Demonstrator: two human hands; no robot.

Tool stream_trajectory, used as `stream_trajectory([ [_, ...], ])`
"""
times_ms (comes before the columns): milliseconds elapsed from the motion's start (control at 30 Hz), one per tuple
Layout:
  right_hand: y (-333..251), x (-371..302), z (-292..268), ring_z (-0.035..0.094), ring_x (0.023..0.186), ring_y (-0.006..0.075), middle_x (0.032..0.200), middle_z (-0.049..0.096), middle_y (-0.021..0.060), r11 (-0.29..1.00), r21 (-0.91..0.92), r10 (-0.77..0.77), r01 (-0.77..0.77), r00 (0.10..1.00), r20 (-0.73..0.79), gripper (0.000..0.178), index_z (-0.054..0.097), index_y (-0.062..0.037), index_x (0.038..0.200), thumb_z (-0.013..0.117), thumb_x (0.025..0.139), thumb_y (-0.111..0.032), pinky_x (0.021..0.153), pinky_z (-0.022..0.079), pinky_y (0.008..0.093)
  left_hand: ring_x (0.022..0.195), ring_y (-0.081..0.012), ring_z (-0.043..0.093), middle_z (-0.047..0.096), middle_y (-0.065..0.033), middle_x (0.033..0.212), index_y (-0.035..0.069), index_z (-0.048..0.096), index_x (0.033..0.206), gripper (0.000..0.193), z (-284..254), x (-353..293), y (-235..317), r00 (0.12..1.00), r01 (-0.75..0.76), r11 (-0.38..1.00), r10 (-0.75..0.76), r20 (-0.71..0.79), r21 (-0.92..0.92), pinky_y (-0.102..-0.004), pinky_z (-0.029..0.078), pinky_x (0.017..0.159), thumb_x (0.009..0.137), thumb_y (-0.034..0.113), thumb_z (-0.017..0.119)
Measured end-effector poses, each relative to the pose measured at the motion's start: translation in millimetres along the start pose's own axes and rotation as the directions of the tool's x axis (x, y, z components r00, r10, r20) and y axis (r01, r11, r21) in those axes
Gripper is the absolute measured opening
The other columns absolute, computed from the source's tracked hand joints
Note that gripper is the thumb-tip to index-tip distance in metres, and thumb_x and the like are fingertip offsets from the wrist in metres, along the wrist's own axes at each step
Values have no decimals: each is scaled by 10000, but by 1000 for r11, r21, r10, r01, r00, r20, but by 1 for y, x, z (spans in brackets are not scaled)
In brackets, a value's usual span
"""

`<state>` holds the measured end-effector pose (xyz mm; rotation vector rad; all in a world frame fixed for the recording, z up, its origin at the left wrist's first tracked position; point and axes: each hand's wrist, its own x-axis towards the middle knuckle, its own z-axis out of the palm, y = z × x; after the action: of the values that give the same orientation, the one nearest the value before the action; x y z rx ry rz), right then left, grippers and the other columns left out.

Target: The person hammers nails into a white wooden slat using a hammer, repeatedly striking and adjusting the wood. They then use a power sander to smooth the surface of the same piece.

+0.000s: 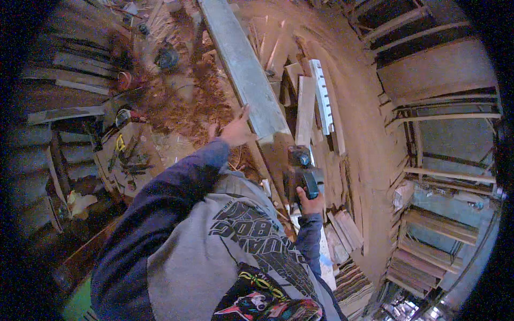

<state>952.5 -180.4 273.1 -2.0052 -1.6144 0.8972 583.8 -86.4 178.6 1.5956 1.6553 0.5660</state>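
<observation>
A long plank (241, 64) runs from the top of the view down toward my body. Its far stretch is grey, and its near end looks browner. My left hand (238, 130) rests at the plank's left edge, with a finger stretched along it and nothing visibly held. My right hand (311, 202) is wrapped round the handle of a teal-and-black handheld power tool (308, 174), at the right side of the plank's near end. Motion blurs the tool, so its exact kind and whether its underside touches the wood cannot be made out.
Offcuts and boards (306, 104) lie right of the plank, beside a white notched strip (321, 96). Wood shavings (182, 101) cover the floor at left. Hand tools crowd a small stand (131, 155). Stacked timber (428, 246) lines the right side.
</observation>
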Motion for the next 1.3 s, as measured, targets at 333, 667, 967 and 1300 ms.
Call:
stream_trajectory([
  [333, -56, 56, 15, 677, 776, 311, 850, 692, 177, 985, 99, -157, 139, 965, 208, 717, 585, -36, 1240, 733, 767, -555, 731, 533, 397, 984, -378, 612, 589, -168, 1132, 80, 602, 1177, 441, -26, -9, 103, 953, -111, 991, 129, -272, 79, -443, 511, 860, 824, 331, 688],
  [667, -88, 113, 43, 634, 984, 381, 1063, 652, 252, 910, 184, -410, 372, 876, 255, 628, 510, -27, 1328, 419, 969, -534, 863, 490, 420, 983, -396, 624, 600, -190, 1124, 101, 618, 1162, 487, -32, 36, 125, 945, -37, 999, 41, -324, 16, -465, 528, 834, 757, 325, 770],
  [967, -177, 193, 104, 602, 1030, 437, 1109, 632, 267, 880, 62, -468, 471, 838, 280, 544, 547, -49, 1282, 470, 963, -484, 889, 473, 479, 876, -395, 666, 669, -220, 967, -14, 654, 1032, 586, -97, 117, 87, 884, 272, 960, -220, -412, 71, -474, 546, 757, 707, 449, 806],
  [1300, -242, 217, 146, 616, 1049, 410, 1145, 635, 240, 882, 187, -468, 433, 853, 232, 610, 515, -48, 1315, 482, 945, -531, 935, 465, 462, 846, -379, 686, 687, -216, 970, -24, 677, 992, 625, -170, 163, 54, 803, 425, 886, -275, -528, 184, -467, 566, 755, 713, 528, 767],
])
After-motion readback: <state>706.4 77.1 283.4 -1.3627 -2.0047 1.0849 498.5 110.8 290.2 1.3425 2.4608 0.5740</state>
